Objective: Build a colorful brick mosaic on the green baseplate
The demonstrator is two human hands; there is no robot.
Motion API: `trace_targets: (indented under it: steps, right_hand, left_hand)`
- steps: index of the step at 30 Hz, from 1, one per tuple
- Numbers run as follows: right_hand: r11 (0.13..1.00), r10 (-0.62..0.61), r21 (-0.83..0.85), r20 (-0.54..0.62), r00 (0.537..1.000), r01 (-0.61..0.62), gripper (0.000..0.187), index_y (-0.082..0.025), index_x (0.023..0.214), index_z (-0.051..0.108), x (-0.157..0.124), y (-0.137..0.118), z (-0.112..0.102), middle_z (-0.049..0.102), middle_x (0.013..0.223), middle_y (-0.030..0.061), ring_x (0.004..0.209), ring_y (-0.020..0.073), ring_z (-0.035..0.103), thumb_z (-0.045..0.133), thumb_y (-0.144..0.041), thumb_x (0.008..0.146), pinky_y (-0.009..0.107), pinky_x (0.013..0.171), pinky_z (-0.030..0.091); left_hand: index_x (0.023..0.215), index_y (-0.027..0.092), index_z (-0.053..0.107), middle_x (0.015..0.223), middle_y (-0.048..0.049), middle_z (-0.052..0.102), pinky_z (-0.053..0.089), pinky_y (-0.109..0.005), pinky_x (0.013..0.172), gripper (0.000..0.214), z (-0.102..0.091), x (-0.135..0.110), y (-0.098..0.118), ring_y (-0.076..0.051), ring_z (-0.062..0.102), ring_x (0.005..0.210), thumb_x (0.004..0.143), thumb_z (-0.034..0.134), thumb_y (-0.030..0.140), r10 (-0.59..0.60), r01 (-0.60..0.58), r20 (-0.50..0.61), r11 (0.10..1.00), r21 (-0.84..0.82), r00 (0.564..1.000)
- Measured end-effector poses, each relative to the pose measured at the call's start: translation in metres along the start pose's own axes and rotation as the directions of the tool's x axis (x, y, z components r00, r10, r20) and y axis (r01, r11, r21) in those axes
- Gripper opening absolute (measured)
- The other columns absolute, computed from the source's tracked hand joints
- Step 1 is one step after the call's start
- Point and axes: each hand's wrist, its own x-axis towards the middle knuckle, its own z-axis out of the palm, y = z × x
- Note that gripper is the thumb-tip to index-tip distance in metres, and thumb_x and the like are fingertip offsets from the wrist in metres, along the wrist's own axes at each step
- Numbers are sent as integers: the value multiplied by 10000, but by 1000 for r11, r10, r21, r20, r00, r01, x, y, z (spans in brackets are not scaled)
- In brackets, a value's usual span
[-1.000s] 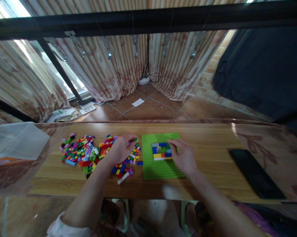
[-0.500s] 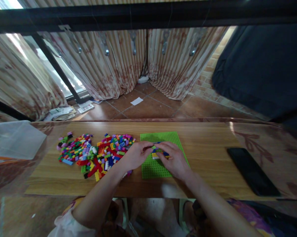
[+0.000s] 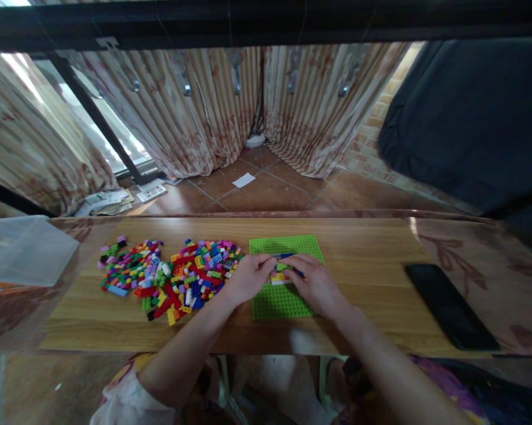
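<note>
A green studded baseplate [image 3: 283,301] lies on the wooden table [image 3: 367,260]. A small build of blue, yellow and white bricks [image 3: 281,275] stands on it, mostly covered by my hands. My left hand [image 3: 248,277] rests at the plate's left edge with its fingers curled toward the build. My right hand [image 3: 314,283] lies over the build's right side, fingers bent and pinched at it. What the fingertips hold is hidden. A heap of loose coloured bricks [image 3: 172,274] spreads to the left of the plate.
A black phone [image 3: 451,307] lies flat at the right of the table. A clear plastic bag [image 3: 24,251] sits at the far left. Beyond the table are tiled floor, striped curtains and a dark cloth at the right.
My left hand left the brick heap and came to the baseplate, meeting my right hand over the build. The view shifted slightly.
</note>
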Motion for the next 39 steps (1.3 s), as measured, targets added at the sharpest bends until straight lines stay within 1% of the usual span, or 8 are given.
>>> trace_targets:
  steps: [7, 11, 17, 22, 26, 31, 35, 39]
  right_hand:
    - [994, 9, -110, 58, 998, -2, 174, -218, 997, 704, 1, 13, 4, 665, 960, 55, 925, 192, 570, 573, -231, 883, 332, 845, 454]
    - [986, -4, -165, 78, 997, 17, 195, -211, 1026, 701, 1, 11, 6, 662, 933, 57, 898, 200, 554, 564, -221, 888, 343, 835, 446]
    - [961, -48, -268, 94, 994, 72, 220, -208, 1051, 696, 1, 9, 11, 680, 931, 69, 851, 211, 553, 541, -216, 895, 354, 806, 442]
    - [965, -44, -257, 59, 997, 57, 235, -211, 1069, 684, 1, 9, 11, 694, 924, 74, 853, 215, 566, 519, -228, 903, 359, 805, 440]
    - [974, -11, -226, -28, 1000, 4, 256, -203, 1020, 695, 0, 11, 4, 697, 889, 71, 833, 211, 568, 456, -214, 929, 351, 802, 438]
    - [972, 33, -229, -53, 998, -44, 287, -206, 924, 722, -2, 14, -1, 689, 883, 64, 863, 220, 543, 458, -108, 866, 359, 821, 425]
    - [973, 27, -229, -13, 1000, -29, 330, -237, 853, 743, -4, 12, 0, 675, 896, 55, 871, 216, 519, 468, -58, 817, 363, 830, 405]
    - [971, 21, -239, -12, 1000, -23, 329, -240, 867, 752, -5, 9, 1, 661, 917, 59, 891, 221, 500, 480, -64, 813, 372, 830, 388]
  left_hand:
    - [824, 150, 682, 709, -19, 668, 438, -228, 596, 250, -10, 1, -4, -133, 581, 642, 865, 455, 246, 79, -54, -118, 978, 200, 990]
    - [929, 157, 705, 831, -41, 718, 488, -262, 701, 249, -5, -1, -6, -159, 632, 753, 850, 475, 211, 85, -53, -123, 968, 246, 989]
    - [938, 168, 705, 904, -44, 734, 509, -282, 774, 243, -1, -3, -4, -166, 654, 802, 843, 482, 180, 103, -67, -109, 954, 293, 989]
    - [932, 181, 708, 910, -31, 736, 514, -280, 784, 242, 0, -5, 1, -163, 659, 805, 857, 478, 179, 108, -66, -104, 937, 343, 989]
    - [944, 191, 709, 939, -32, 730, 509, -284, 823, 248, 1, -8, 2, -161, 659, 837, 875, 471, 178, 149, -98, -105, 918, 385, 983]
    - [1060, 229, 684, 927, -48, 689, 501, -284, 767, 285, 3, -18, 4, -169, 640, 826, 923, 434, 232, 245, -183, -27, 787, 589, 969]
    - [1172, 229, 619, 884, -56, 658, 480, -273, 739, 332, 11, -26, 7, -173, 619, 842, 961, 372, 296, 254, -193, 35, 634, 748, 967]
    - [1165, 199, 595, 876, -66, 648, 471, -284, 739, 325, 20, -29, 5, -180, 602, 827, 966, 363, 309, 253, -212, 86, 531, 820, 964]
